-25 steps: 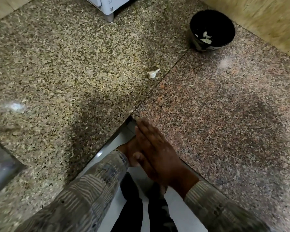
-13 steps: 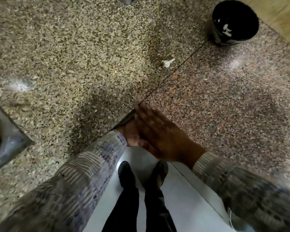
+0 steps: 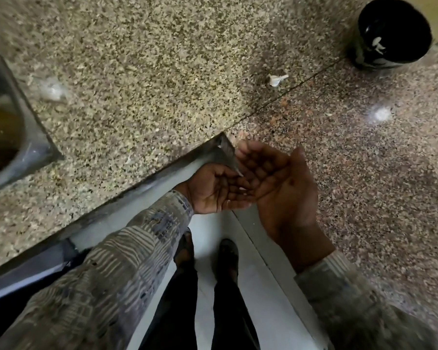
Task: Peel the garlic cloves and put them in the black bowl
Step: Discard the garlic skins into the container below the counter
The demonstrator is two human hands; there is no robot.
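Head view: speckled granite table (image 3: 142, 79), bowl (image 3: 393, 31) upper right, clove (image 3: 276, 79) near seam; left hand (image 3: 216, 189) and right hand (image 3: 281, 183) open, empty, touching at centre.

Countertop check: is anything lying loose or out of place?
Yes. One garlic piece lies alone on the granite countertop, near the seam, apart from the black bowl holding white pieces. Both hands are open, holding nothing visible.

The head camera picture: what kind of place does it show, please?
Most likely a home kitchen, seen at an inner corner of an L-shaped speckled stone counter. A steel sink is set into the counter at the left, and a black bowl holding peeled garlic stands at the far right.
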